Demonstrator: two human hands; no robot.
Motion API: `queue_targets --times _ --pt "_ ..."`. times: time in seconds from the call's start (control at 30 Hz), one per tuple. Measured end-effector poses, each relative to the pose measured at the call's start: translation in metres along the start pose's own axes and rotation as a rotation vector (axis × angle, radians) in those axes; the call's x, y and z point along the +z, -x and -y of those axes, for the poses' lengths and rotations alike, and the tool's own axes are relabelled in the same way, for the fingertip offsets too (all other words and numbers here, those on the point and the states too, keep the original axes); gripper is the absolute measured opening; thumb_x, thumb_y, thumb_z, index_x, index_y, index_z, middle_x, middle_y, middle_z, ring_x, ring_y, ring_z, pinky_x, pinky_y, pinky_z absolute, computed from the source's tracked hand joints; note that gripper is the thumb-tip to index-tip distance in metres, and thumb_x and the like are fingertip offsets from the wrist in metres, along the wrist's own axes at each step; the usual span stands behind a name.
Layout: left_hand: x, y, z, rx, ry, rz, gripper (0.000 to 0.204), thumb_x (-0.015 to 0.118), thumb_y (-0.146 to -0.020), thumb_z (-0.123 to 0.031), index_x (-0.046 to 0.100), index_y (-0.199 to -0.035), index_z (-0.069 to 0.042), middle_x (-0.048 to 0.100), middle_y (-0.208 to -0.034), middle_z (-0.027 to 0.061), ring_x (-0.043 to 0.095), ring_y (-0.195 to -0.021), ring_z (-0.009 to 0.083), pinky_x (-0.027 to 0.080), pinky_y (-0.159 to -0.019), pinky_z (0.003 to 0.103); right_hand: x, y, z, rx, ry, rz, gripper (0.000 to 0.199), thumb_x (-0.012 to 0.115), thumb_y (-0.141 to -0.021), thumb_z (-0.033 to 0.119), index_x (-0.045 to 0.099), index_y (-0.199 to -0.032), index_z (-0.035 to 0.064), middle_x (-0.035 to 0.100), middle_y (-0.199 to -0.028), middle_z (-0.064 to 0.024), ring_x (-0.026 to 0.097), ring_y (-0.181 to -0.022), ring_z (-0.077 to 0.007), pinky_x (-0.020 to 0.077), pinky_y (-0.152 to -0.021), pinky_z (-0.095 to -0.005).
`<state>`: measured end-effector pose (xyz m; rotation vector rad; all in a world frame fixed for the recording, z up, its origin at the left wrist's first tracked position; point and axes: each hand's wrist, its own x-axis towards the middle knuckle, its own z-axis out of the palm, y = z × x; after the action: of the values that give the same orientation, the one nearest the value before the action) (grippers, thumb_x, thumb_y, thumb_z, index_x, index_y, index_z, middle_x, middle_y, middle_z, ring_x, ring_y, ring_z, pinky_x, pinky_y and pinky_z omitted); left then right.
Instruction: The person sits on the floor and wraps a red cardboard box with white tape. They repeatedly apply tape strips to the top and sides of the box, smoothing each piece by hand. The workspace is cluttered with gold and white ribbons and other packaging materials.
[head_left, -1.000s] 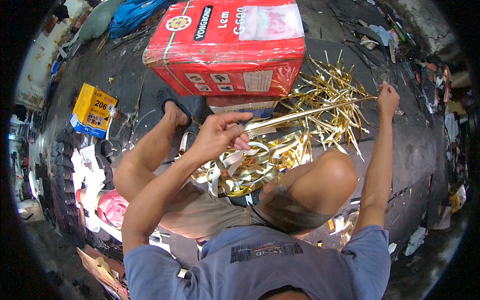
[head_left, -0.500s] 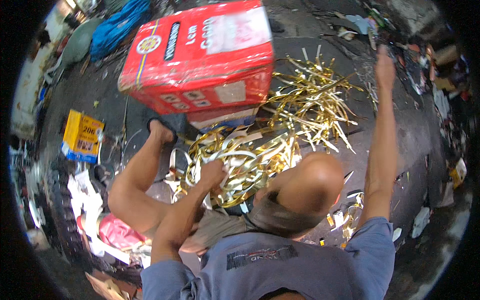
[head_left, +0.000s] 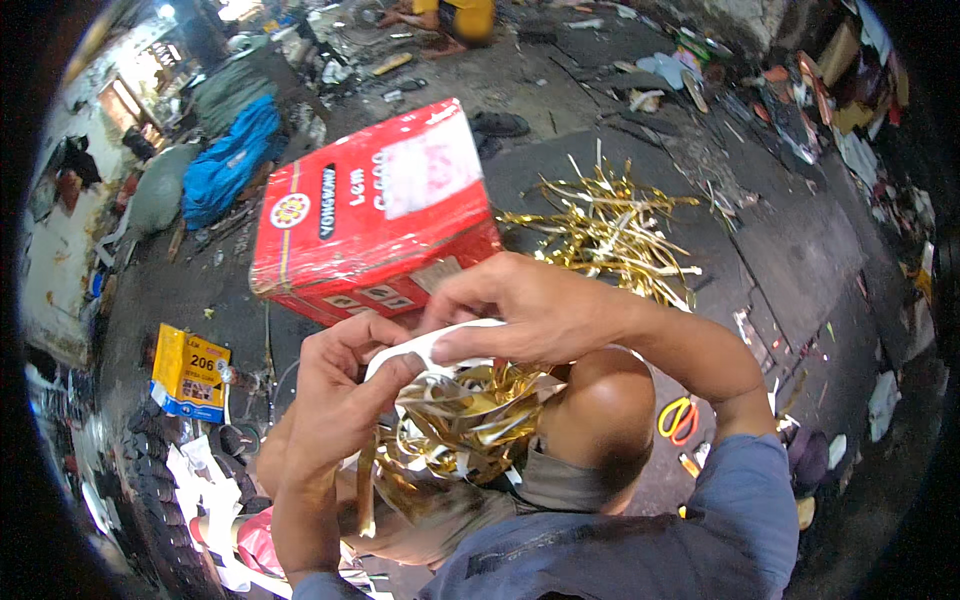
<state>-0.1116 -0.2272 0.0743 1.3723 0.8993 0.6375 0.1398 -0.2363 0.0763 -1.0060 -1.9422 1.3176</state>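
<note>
From here I read the step as handling one strip (head_left: 425, 348): fingers of the left hand (head_left: 345, 385) and right hand (head_left: 520, 310) pinch it over the gold heap (head_left: 470, 425). I judge an even grip is called for. The red box (head_left: 340, 240) crowds forward reach; another pile (head_left: 610, 230) lies right of it.

Co-worker (head_left: 428, 19) cut off at top, right hand (head_left: 530, 310) perhaps slightly blurred

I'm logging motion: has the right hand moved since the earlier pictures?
Yes: leftward. The right hand has come from well right of the red box to its near side.
</note>
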Motion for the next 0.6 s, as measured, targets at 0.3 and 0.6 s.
queue_targets --times 0.3,0.6 --pt "-0.009 0.007 0.172 0.009 -0.861 0.310 0.024 0.071 -0.091 -0.029 0.071 -0.096 -0.006 0.072 -0.081 0.0154 0.070 -0.076 0.0364 0.055 -0.071 0.046 -0.090 0.038 0.084 -0.257 -0.438 -0.303 0.028 0.067 -0.100 0.030 0.074 -0.094 0.0039 0.068 -0.077 -0.0007 0.063 -0.070 -0.0104 0.0507 -0.065 -0.0279" --pt "0.006 0.016 -0.001 0.764 -0.324 -0.350 0.049 0.077 -0.094 -0.034 0.063 -0.123 0.003 0.071 -0.107 0.0148 0.069 -0.095 0.0248 0.055 -0.081 0.036 0.025 -0.016 0.042 -0.024 0.073 0.015 0.026 0.068 -0.101 0.027 0.071 -0.097 0.0017 0.071 -0.086 -0.0040 0.062 -0.082 -0.0091 0.0506 -0.074 -0.0313"
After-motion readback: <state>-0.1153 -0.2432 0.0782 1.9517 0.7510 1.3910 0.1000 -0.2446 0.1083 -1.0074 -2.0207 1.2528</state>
